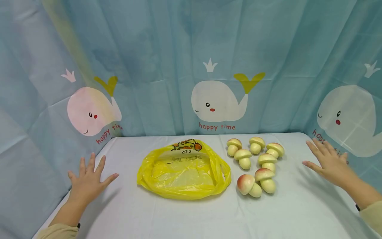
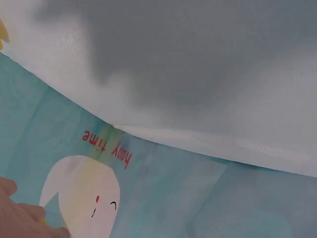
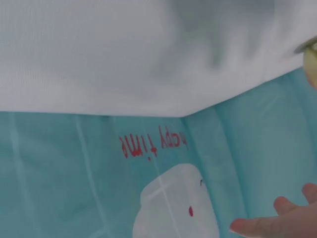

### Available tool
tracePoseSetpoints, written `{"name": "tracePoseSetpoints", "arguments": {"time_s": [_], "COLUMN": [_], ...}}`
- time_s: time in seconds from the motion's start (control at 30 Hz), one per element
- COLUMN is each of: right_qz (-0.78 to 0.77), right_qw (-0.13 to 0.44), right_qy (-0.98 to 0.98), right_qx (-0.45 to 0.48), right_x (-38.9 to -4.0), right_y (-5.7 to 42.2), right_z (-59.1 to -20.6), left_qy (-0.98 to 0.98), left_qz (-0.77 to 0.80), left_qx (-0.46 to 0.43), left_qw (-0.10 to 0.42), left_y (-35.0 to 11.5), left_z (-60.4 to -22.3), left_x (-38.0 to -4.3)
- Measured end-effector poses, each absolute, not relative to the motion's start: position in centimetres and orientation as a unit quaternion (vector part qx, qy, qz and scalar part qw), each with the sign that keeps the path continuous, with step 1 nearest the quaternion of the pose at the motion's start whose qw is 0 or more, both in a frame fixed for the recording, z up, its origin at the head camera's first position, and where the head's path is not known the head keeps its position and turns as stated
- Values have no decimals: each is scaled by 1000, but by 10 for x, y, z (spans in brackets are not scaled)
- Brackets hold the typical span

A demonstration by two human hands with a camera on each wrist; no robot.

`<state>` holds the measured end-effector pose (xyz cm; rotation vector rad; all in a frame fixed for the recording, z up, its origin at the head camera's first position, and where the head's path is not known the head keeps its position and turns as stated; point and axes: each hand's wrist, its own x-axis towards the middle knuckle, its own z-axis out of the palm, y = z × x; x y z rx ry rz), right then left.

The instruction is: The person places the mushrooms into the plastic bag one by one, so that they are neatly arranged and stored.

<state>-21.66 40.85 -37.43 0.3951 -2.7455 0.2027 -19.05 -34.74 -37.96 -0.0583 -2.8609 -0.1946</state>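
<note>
My left hand (image 1: 86, 182) is spread above the table's left side, holding nothing; some of its fingers (image 2: 30, 212) show at the lower left of the left wrist view. Over the right side my right hand (image 1: 334, 164) is also spread and holds nothing. A yellow plastic bag (image 1: 146, 172) lies mid-table with its mouth spread wide, printed with "KIDS" and a cartoon. Right of it several mushrooms (image 1: 245, 162) with cream stems and reddish-yellow caps form a loose cluster. One mushroom (image 3: 311, 67) is partly visible at the right wrist view's edge. Neither hand touches the bag or a mushroom.
A white cloth covers the table (image 1: 185, 219). Behind it and along both sides hangs a light blue curtain (image 1: 155, 66) with white whales and "happy time" lettering. Both hands cast shadows on the cloth.
</note>
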Motion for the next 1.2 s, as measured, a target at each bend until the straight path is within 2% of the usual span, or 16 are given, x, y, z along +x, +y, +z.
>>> {"name": "tracePoseSetpoints", "arguments": {"time_s": [0.27,0.47,0.87,1.03,1.2], "right_qz": [101,141,265,346,435], "right_qw": [193,178,115,48,-61], "right_qy": [-961,-955,-946,-930,-895], "right_qx": [172,190,144,116,85], "right_x": [-213,-212,-199,-190,-188], "right_y": [395,384,345,332,322], "right_z": [-377,-378,-383,-387,-383], "left_qy": [-989,-982,-902,-830,-783], "left_qz": [-84,-136,-430,-556,-618], "left_qx": [-23,-39,-34,29,60], "left_qw": [122,125,13,-27,-46], "left_y": [-345,-343,-316,-298,-283], "left_z": [-381,-382,-373,-372,-371], "left_x": [-195,-196,-207,-218,-227]}}
